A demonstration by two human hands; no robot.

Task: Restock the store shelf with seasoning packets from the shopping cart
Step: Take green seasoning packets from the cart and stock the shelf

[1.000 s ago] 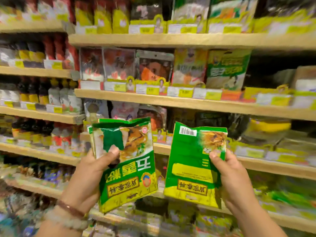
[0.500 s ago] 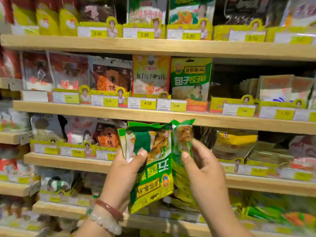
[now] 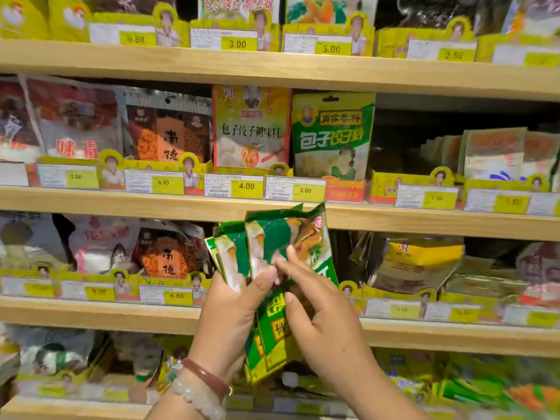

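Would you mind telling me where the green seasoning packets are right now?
The green seasoning packets are centre frame in the head view, fanned between the left hand and right hand, before the shelf edge.

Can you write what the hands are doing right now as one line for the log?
left hand: holds green seasoning packets fanned | right hand: fingers on front packet | place: before shelf | shelved: not yet

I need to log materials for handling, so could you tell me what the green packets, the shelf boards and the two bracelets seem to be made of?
Green packets: glossy printed plastic or foil film; they crinkle and catch light.
Shelf boards: pale matte wood or wood-look laminate with faint grain.
Reddish bracelet: smooth and polished, perhaps wood or resin.
Pale bracelet: translucent rounded beads, possibly stone or glass.
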